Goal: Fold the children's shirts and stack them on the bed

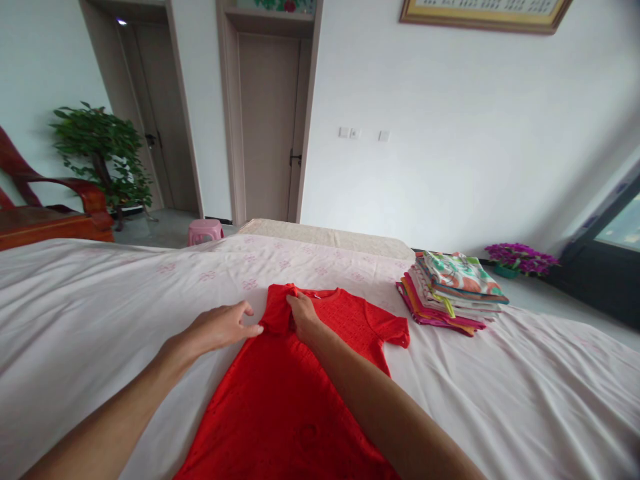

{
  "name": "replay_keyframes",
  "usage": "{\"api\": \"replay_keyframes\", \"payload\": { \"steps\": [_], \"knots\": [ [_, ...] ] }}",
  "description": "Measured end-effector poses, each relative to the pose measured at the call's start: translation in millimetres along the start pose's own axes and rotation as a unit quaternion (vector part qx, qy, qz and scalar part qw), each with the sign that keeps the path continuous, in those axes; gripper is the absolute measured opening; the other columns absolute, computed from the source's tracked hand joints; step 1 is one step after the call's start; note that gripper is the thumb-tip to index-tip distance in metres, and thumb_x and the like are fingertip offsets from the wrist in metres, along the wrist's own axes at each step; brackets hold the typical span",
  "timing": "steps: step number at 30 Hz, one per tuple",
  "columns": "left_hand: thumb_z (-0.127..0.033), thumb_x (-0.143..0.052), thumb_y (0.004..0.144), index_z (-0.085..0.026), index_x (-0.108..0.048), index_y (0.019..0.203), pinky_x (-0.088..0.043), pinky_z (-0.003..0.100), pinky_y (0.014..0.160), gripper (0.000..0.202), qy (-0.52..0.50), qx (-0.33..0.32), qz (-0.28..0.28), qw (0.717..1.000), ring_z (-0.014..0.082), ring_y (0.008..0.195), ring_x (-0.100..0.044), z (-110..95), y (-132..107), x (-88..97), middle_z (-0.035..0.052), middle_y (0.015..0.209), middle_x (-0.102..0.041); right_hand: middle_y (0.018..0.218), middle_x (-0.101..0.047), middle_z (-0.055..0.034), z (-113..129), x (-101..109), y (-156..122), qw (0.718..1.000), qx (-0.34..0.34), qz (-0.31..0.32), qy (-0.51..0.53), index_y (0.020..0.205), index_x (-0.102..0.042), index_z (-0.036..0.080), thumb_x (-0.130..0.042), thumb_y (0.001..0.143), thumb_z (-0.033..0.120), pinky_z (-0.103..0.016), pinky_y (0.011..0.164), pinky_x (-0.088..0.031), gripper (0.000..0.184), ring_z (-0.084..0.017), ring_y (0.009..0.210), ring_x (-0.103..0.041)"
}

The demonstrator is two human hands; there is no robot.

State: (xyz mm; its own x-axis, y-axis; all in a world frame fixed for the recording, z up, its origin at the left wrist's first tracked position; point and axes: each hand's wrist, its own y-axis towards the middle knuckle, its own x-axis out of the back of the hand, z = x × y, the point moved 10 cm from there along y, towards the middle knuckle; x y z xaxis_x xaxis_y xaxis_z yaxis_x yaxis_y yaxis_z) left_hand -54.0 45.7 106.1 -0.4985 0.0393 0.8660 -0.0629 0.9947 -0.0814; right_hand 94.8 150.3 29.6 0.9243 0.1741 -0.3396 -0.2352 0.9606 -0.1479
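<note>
A red short-sleeved dress or long top (pixel 280 400) lies spread on the bed, its neckline away from me and its lower end cut off by the bottom edge of the view. Its right sleeve lies out flat, while the left side near the shoulder is folded inward. My right hand (pixel 304 317) grips the fabric at that left shoulder, fingers closed on it. Just left of the folded part, my left hand (pixel 227 327) hovers with thumb and fingers apart, holding nothing.
A stack of folded clothes (pixel 453 293) sits on the white floral sheet (pixel 540 373) to the right. Beyond the bed are a pink stool (pixel 205 231), a wooden chair (pixel 60 200), a leafy plant (pixel 100 153) and purple flowers (pixel 523 259).
</note>
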Motion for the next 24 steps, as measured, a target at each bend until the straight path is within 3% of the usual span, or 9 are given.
{"api": "replay_keyframes", "payload": {
  "steps": [4,9,13,16,19,21,24],
  "knots": [
    [-0.046,-0.060,0.073,-0.016,-0.051,0.137,-0.045,0.033,0.076,0.072,0.096,-0.003,0.049,0.994,0.0275,0.091,-0.069,6.1,-43.4,-27.1,0.0087,0.099,-0.073,0.054,-0.050,0.0060,7.1,2.1,0.2,1.000,-0.018,-0.015,0.014,0.070,-0.049,0.023,-0.052,0.074,0.022,-0.023,0.053,-0.043,0.005,-0.013,0.050,-0.050],
    [-0.025,-0.051,0.076,-0.016,-0.046,0.141,-0.046,0.030,0.091,0.066,0.028,0.004,0.041,0.999,0.0234,0.112,-0.065,9.4,-76.7,-48.5,0.0112,0.124,-0.068,0.055,-0.051,0.0049,18.8,5.6,2.8,0.999,-0.029,-0.019,0.020,0.074,-0.051,0.023,-0.051,0.079,0.022,-0.023,0.050,-0.044,0.005,-0.014,0.050,-0.051],
    [-0.022,-0.051,0.077,-0.021,-0.050,0.138,-0.042,0.027,0.103,0.061,-0.091,-0.041,0.034,0.994,0.0189,0.122,-0.060,-22.5,-84.8,-48.3,0.0063,0.135,-0.063,0.059,-0.055,0.0035,33.3,9.0,5.1,0.999,-0.017,-0.006,0.026,0.076,-0.054,0.022,-0.050,0.083,0.022,-0.024,0.054,-0.048,0.008,-0.013,0.053,-0.054],
    [-0.024,-0.054,0.077,-0.020,-0.050,0.141,-0.040,0.030,0.107,0.064,-0.133,-0.055,0.035,0.989,0.0215,0.127,-0.056,-51.9,-85.5,-49.0,0.0079,0.139,-0.060,0.059,-0.057,0.0027,44.1,18.5,8.3,1.000,-0.005,-0.007,0.023,0.075,-0.054,0.021,-0.050,0.084,0.024,-0.025,0.059,-0.051,0.010,-0.014,0.056,-0.057],
    [-0.026,-0.056,0.077,-0.017,-0.049,0.143,-0.038,0.032,0.110,0.067,-0.148,-0.066,0.048,0.986,0.0232,0.130,-0.053,-76.3,-85.1,-63.5,0.0112,0.143,-0.056,0.056,-0.056,0.0022,49.5,35.7,10.4,1.000,0.005,-0.017,0.005,0.075,-0.053,0.022,-0.050,0.083,0.025,-0.026,0.060,-0.053,0.010,-0.016,0.057,-0.060],
    [-0.027,-0.056,0.077,-0.015,-0.048,0.143,-0.043,0.032,0.104,0.067,-0.154,-0.074,0.066,0.983,0.0236,0.120,-0.061,-86.3,-85.3,-80.2,0.0135,0.135,-0.062,0.055,-0.056,0.0015,49.3,49.7,9.6,0.999,0.013,-0.026,-0.013,0.074,-0.052,0.022,-0.049,0.082,0.026,-0.027,0.060,-0.053,0.010,-0.017,0.059,-0.061],
    [-0.035,-0.054,0.081,-0.014,-0.041,0.147,-0.054,0.029,0.067,0.071,-0.192,-0.055,0.158,0.967,0.0204,0.075,-0.070,-90.7,-87.5,-115.9,0.0111,0.100,-0.074,0.052,-0.055,0.0008,48.5,71.2,3.9,0.995,0.050,-0.040,-0.070,0.071,-0.050,0.024,-0.048,0.079,0.029,-0.028,0.058,-0.052,0.009,-0.018,0.059,-0.062]
  ]
}}
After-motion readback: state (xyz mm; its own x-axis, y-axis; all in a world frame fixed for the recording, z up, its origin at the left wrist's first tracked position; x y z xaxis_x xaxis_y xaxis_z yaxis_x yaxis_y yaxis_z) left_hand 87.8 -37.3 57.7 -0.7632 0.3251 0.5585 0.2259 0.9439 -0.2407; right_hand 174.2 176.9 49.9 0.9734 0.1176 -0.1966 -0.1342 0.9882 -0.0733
